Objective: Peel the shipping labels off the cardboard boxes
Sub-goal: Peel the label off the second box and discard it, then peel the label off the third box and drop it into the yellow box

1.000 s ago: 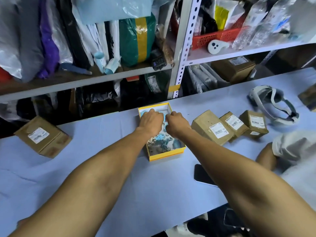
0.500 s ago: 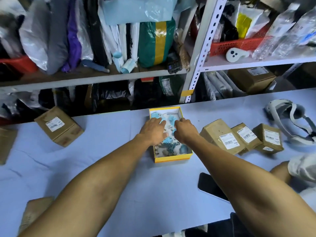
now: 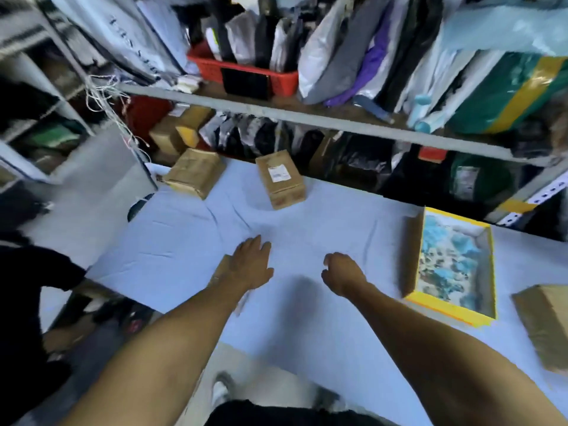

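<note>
A cardboard box [image 3: 281, 187] with a white shipping label [image 3: 277, 173] stands near the far edge of the blue-covered table [image 3: 322, 318]. To its left, a second cardboard box [image 3: 195, 176] shows no label. My left hand [image 3: 252, 265] hovers over the cloth with fingers stretched forward. A tan cardboard piece [image 3: 222, 265] shows under its wrist, mostly hidden. My right hand [image 3: 341, 276] floats beside it, fingers loosely curled, and I see nothing in it. Both hands are well short of the labelled box.
A yellow-rimmed tray box [image 3: 451, 312] with several blue and white label scraps sits at the right. Another cardboard box [image 3: 547, 327] lies at the right edge. Packed shelves [image 3: 307, 118] run behind the table. A person in black [image 3: 21, 302] is at the left.
Both hands have left the yellow-rimmed box and moved left over the cloth. The view has swung left, so that box now sits at the right and the two far boxes come into view.
</note>
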Demonstrator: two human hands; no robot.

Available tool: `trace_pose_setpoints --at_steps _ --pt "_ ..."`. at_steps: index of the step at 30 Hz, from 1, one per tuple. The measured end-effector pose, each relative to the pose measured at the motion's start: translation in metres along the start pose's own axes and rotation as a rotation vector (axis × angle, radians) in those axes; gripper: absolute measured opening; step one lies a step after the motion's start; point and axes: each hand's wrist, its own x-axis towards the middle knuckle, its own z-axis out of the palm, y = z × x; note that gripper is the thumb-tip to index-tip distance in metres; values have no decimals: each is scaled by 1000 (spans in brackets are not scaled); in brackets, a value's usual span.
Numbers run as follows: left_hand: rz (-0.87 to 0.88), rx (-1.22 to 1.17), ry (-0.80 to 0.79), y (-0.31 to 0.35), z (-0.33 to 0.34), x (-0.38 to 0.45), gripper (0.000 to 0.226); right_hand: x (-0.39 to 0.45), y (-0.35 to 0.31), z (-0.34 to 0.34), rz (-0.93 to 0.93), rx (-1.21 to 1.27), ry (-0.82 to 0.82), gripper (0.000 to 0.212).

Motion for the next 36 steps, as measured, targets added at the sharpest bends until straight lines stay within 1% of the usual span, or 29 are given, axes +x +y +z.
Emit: trace_pose_setpoints --at_steps 3,9,12,16,19,22,23,24,25,26,27,28,30,31,33,35,36 --pt "-53 -23 -23 -64 16 -22 79 0 -56 35 -55 -7 -47 36" --pt "78 -228 -134 -154 43 -42 97 -9 -139 88 -42 8 -63 60" --pt "153 -224 -173 -180 51 -48 112 -21 -169 103 -62 25 -49 77" --pt "240 -197 -223 -193 72 -53 117 -33 -195 131 -14 25 -127 99" --pt "300 -259 -234 -191 80 -52 109 -33 -203 142 42 52 -140 107" --pt "312 -342 -196 -185 88 -49 100 -30 -205 148 45 62 -149 113" --pt "294 -419 -188 -181 87 -48 90 -27 -204 150 35 69 -140 114" --pt "279 -500 -172 -177 86 -48 75 -24 -203 151 20 79 -119 113" --pt "299 -518 -128 -174 86 -46 60 -22 -202 151 9 93 -94 111" --pt "349 -459 -34 -172 86 -45 50 -21 -203 149 1 107 -70 109" --pt "380 -377 42 -171 86 -45 46 -19 -204 146 -11 119 -47 107" --pt "362 -389 77 -172 86 -46 49 -18 -207 142 -28 129 -32 106" --pt "293 -448 100 -175 82 -44 67 -12 -212 128 -93 134 -17 108" --pt "286 -449 102 -177 79 -38 70 -6 -216 120 -123 134 -15 109" --pt "278 -453 126 -184 56 -23 66 15 -224 97 -168 121 11 108" --pt "228 -453 182 -195 33 -6 66 40 -237 75 -165 101 44 107" --pt "188 -472 177 -199 19 2 63 51 -244 67 -161 98 53 107"
